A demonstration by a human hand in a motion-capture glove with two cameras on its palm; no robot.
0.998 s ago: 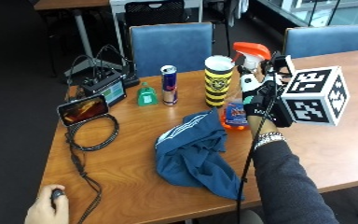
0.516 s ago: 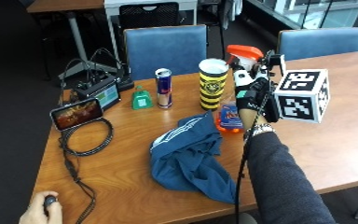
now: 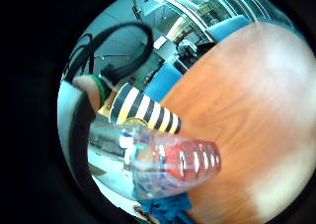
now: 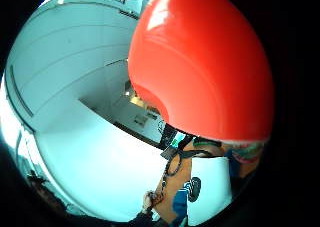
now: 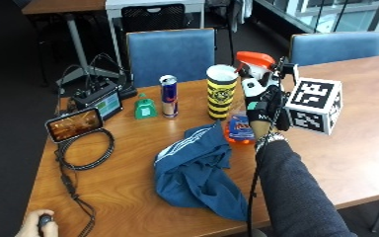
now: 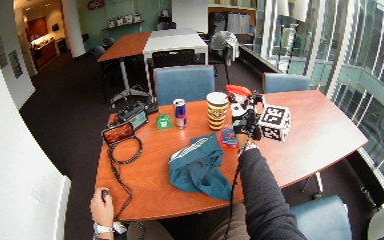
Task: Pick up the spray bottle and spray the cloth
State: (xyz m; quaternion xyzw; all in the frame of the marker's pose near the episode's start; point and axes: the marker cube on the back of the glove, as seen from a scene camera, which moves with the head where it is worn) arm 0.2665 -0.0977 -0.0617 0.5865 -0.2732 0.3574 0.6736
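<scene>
Gloved right hand (image 5: 263, 101) raised, fingers apparently curled in a grip.

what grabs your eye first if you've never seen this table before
The gloved right hand grips a spray bottle with a bright orange head, near the table's far edge. Beside it stands a yellow-and-black cup. Nearer the person, a rumpled blue cloth lies mid-table.

blue cloth (image 5: 199, 170), orange-capped spray bottle (image 5: 245, 98)
</scene>
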